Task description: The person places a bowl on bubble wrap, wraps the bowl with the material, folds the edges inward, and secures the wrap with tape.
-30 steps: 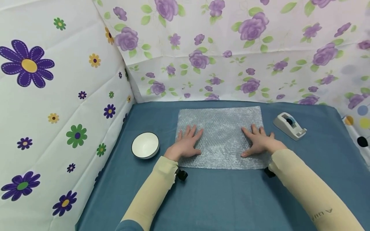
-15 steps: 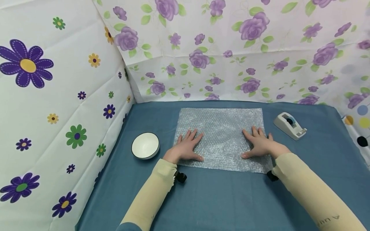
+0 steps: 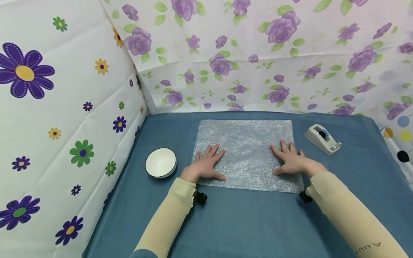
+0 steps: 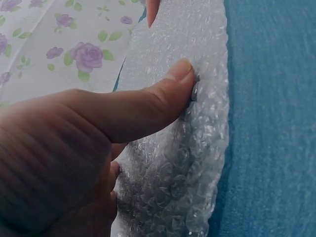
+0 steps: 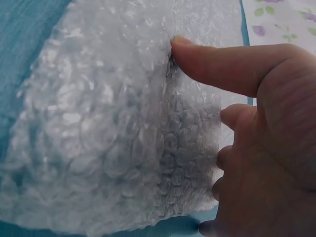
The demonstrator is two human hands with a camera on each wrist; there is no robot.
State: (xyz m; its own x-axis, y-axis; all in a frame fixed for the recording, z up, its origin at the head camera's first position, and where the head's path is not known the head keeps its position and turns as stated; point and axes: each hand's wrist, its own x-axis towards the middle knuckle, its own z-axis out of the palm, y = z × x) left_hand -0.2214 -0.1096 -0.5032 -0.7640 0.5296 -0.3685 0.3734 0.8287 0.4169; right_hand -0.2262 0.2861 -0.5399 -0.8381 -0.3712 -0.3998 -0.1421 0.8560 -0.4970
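Observation:
A sheet of clear bubble wrap [image 3: 248,154] lies spread on the blue cloth in the head view. My left hand [image 3: 206,166] rests on its left part with the fingers spread. On the right part lies my right hand [image 3: 290,161], fingers also splayed. The left wrist view has the left thumb [image 4: 158,98] pressing on the bubble wrap [image 4: 163,182] close to its near edge. In the right wrist view the right thumb [image 5: 217,61] touches the bubble wrap [image 5: 98,123], with the other fingertips down on it.
A white bowl [image 3: 160,163] with a dark rim stands left of the left hand. To the right of the sheet sits a white tape dispenser [image 3: 322,139]. Blue cloth [image 3: 245,225] covers the table, and flowered sheets [image 3: 226,53] hang behind and at the left.
The bubble wrap has shifted slightly toward the person, its near right corner swinging closer. Both hands moved a little with it and stayed spread on it. The head view turned slightly.

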